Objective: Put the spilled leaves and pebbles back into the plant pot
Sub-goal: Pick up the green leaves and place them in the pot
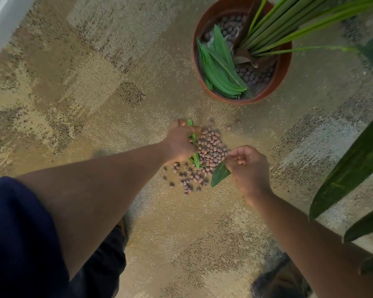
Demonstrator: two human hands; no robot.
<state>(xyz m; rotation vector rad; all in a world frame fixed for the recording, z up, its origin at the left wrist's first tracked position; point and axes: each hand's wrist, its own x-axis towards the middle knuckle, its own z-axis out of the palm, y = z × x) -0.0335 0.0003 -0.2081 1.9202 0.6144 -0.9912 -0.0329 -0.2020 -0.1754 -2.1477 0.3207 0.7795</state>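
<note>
My left hand [181,140] is reaching down to the carpet [78,87], its fingers curling around a narrow green leaf [194,147] that is running from above my fingertips down past the heel of my palm. The hand is lying against the left edge of the pile of spilled pebbles [211,149]. My right hand [247,166] is hovering at the right edge of the same pile, fingers curled in loosely toward the thumb; a broader dark leaf [219,174] is sticking out from under it toward the near left, and the fingertips seem to be pinching its upper end, though I cannot tell this for certain.

The brown, rounded pebbles are lying heaped between my two hands, thinning into a looser scatter [187,181] nearer to me, and a few strays [228,127] are sitting just beyond the pile on the far side.

Farther off and to the right, the plant pot [285,67] is standing upright on the carpet, well apart from the spill. It is round, with a reddish-brown rim. Inside it, a bed of the same pebbles [255,75] is showing, and a bundle of loose green leaves [219,67] is lying along its left and near inner side. Long green stems [274,24] are rising from the middle of the pot and leaning away to the far right.

At the right edge, big dark leaves [351,166] of another plant are hanging into view.
</note>
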